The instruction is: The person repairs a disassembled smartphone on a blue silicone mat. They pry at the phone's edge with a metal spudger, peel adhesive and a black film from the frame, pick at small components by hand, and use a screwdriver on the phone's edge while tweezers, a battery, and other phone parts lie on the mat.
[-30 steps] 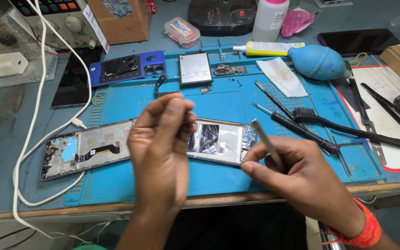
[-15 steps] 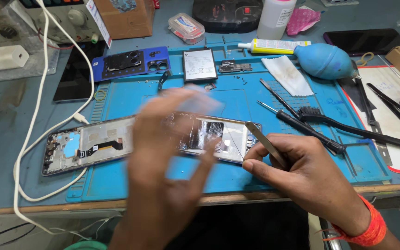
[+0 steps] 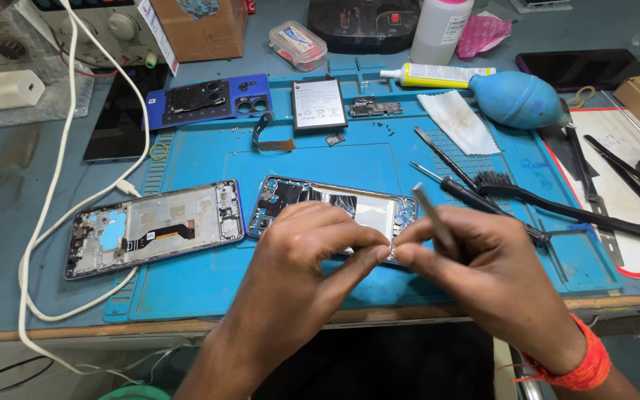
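A bare frame (image 3: 153, 228) lies at the left of the blue mat (image 3: 379, 159). My left hand (image 3: 301, 255) and right hand (image 3: 483, 274) meet fingertip to fingertip over the open phone (image 3: 312, 198), both grips pinched shut. The right also holds tweezers (image 3: 431, 215).

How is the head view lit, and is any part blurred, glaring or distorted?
Head view: even, soft light with faint shadows; both hands sharp, the left hand and right hand meeting over the opened phone; mild glare on its foil; mat edges bow slightly.
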{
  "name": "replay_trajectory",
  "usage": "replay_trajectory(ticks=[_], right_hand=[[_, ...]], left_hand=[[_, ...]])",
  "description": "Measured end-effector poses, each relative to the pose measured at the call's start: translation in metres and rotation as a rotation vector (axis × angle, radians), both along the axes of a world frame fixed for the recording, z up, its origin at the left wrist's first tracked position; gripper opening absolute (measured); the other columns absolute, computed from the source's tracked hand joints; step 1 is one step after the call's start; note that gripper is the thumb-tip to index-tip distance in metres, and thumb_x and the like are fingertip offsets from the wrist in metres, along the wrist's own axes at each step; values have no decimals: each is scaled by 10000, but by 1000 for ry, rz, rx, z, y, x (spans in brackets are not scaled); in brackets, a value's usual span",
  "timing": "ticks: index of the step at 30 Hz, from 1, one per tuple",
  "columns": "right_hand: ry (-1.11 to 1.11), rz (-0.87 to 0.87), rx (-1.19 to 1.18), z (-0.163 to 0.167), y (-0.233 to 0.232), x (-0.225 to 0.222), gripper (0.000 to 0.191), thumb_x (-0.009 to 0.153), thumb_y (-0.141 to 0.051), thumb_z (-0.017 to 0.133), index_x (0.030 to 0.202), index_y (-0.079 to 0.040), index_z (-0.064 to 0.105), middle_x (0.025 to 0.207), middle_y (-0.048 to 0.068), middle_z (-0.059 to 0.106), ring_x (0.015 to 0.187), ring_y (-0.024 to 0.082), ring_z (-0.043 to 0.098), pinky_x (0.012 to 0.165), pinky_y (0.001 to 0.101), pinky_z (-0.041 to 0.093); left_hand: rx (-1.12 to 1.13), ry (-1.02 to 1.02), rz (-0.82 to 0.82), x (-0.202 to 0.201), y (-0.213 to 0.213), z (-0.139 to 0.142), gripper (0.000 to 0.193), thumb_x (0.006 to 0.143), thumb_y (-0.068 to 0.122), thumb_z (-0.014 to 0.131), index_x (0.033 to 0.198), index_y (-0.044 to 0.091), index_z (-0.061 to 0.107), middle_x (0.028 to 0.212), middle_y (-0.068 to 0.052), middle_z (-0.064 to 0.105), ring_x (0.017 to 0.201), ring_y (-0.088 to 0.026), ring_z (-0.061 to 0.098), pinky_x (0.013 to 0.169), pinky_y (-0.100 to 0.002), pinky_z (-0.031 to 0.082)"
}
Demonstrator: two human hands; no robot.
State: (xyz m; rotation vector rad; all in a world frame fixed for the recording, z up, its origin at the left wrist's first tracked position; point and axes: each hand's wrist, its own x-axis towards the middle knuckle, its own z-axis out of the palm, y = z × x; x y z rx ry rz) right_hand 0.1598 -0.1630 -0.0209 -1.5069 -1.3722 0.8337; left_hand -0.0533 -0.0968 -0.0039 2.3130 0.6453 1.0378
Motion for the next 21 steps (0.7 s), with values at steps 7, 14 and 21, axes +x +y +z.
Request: replay_trajectory(ticks=[7,14,21], right_hand=[[-43,-5,219,-6,-4,28,374,1094,-283,480,926,-26,693,901,28,624,793,78,530,736,216,461],[206,91,-66,-17,-13,66,257,1050,-233,628,1052,23,650,961,106,686,838,167,724,752,313,592],[93,-26,-115,-6,-14,63,215,976,-158,718,1107,9,684,1023,175,783,953,200,776,840,314,599]], left_hand=[[-85,0,20,6,-1,-6,116,904,140,722,934,33,755,914,-87,756,862,-240,737,783,-365,555],[-137,25,17,9,1,-10,133,895,146,717,940,29,759,938,-92,765,875,-242,741,799,-358,567],[-152,38,32,9,1,-12,132,893,155,719,928,35,763,927,-84,771,876,-237,741,806,-358,566]])
